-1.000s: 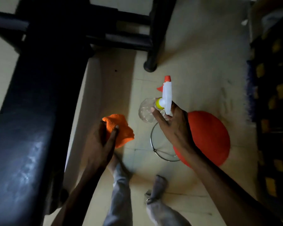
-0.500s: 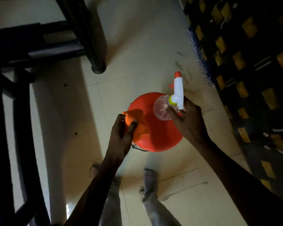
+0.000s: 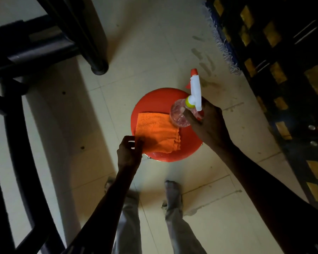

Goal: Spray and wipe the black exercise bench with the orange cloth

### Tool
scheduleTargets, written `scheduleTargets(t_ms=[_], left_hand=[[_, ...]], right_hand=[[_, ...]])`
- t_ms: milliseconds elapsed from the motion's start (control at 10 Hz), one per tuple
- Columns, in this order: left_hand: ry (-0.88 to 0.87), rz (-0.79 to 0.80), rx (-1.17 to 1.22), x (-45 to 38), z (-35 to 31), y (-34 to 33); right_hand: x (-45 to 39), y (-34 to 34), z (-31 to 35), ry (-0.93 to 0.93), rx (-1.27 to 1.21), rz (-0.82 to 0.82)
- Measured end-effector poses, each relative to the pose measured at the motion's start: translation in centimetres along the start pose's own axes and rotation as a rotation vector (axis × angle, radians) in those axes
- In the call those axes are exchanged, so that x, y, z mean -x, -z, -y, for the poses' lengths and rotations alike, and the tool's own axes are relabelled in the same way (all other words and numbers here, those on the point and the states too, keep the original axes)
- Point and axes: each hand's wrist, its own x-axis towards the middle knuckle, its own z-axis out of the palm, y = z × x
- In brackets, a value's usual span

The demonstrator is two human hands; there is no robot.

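Pale tiled floor (image 3: 154, 52), red stool (image 3: 158, 99) dead centre.
I see the orange cloth (image 3: 155, 132) flat on the stool, left hand (image 3: 129, 153) pinching its corner; right hand (image 3: 207, 125) clamped round the spray bottle (image 3: 186, 109) above it.

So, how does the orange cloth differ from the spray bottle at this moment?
The orange cloth lies flat and spread on the red stool; the spray bottle is held above it in the right hand. The cloth is soft and opaque; the bottle is clear with a white sprayer. The left hand pinches only the cloth's corner. Both are over the stool.
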Motion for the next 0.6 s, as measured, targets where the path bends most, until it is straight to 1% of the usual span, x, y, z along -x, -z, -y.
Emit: scheduleTargets(t_ms=[200,300,400,500,600], left_hand=[[-0.087,-0.036,-0.179,0.3,-0.3,0.9],[-0.212,-0.057,-0.313,1.0,-1.4,1.8],[-0.298,-0.052,-0.384,2.0,-3.0,2.3],[-0.337,-0.019,-0.425,3.4,-4.7,2.8],[-0.369,-0.038,-0.462,5.1,-6.4,3.3]], right_hand=[[-0.4,-0.1,-0.5,-0.029,-0.044,0.015],[-0.7,-0.1,-0.6,-0.035,-0.077,0.043],[-0.6,0.1,-0.5,-0.042,-0.091,0.074],[-0.3,1.0,-0.3,-0.044,-0.053,0.088],[0.9,2.0,0.5,-0.077,-0.017,0.101]])
